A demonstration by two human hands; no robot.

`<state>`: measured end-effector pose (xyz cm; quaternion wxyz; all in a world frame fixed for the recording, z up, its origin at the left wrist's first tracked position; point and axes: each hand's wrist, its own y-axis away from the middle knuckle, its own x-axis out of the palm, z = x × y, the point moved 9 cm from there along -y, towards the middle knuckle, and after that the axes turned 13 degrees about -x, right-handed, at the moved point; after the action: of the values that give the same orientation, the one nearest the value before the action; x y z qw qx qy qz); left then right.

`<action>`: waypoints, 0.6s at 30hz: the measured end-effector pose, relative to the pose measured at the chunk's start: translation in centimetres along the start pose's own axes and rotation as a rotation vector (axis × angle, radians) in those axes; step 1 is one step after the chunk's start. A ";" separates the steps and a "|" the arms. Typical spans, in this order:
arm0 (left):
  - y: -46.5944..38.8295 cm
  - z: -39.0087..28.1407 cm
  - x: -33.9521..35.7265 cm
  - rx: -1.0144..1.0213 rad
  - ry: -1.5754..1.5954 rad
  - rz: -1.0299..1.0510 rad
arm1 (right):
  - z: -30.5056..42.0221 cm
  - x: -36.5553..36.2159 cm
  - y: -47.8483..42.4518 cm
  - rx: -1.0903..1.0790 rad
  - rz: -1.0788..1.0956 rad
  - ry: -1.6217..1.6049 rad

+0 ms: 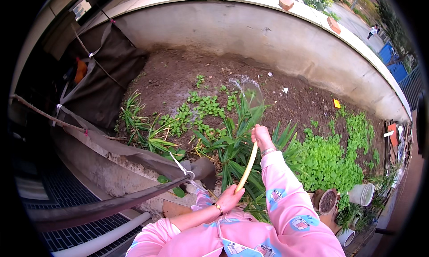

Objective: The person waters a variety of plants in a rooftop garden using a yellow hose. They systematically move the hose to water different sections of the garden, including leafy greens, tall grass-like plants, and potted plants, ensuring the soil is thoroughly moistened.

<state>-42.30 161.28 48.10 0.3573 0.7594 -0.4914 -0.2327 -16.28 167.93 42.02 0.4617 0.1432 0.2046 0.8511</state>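
Observation:
A pale yellow hose [248, 166] runs between my two hands. Near its far end, my right hand [261, 135] is closed round it, and water [252, 94] fans out from there over the soil. Lower down, close to my body, my left hand [230, 199] grips the same hose. Long-leaved green plants [231, 141] stand just left of and below my right hand. Beyond them, low leafy seedlings [207, 107] grow in brown soil [181, 69], which looks wet in places.
A concrete wall [214, 29] bounds the bed, with bricks [333, 25] on top. Dark cloth [110, 72] and a metal pole [114, 205] lie left. Dense leafy greens [321, 159], a white bucket [363, 194] and a pot [326, 202] are right. A distant person [372, 32] is outside.

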 end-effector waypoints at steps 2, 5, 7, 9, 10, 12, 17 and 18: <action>0.7 -2.1 -0.1 0.039 0.013 -0.002 | 0.4 -2.3 -0.6 -0.004 -0.055 -0.004; 1.4 -3.9 0.1 -0.037 -0.086 0.024 | 0.3 -5.6 -1.6 0.007 -0.109 -0.091; 0.7 -4.0 0.5 -0.019 -0.097 0.062 | 1.5 -6.1 -1.2 0.003 -0.095 -0.089; -0.2 -3.6 1.2 -0.038 -0.136 0.144 | 2.7 -6.8 -0.8 -0.011 -0.104 -0.082; 0.1 -4.0 1.6 -0.049 -0.080 0.189 | 3.1 -7.3 -0.7 -0.019 -0.112 -0.081; -0.4 -3.0 2.3 -0.044 -0.051 0.241 | 3.2 -7.7 -0.4 -0.003 -0.122 -0.123; -0.2 -3.3 4.2 -0.032 0.166 0.423 | 5.2 -9.0 -0.8 -0.053 -0.144 -0.171; -0.2 -3.5 4.4 -0.021 0.138 0.412 | 5.2 -10.0 -1.0 -0.065 -0.171 -0.161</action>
<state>-37.87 158.39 50.14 0.4381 0.6533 -0.6081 -0.1071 -7.94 161.11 45.54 0.5520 0.1782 0.1508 0.8005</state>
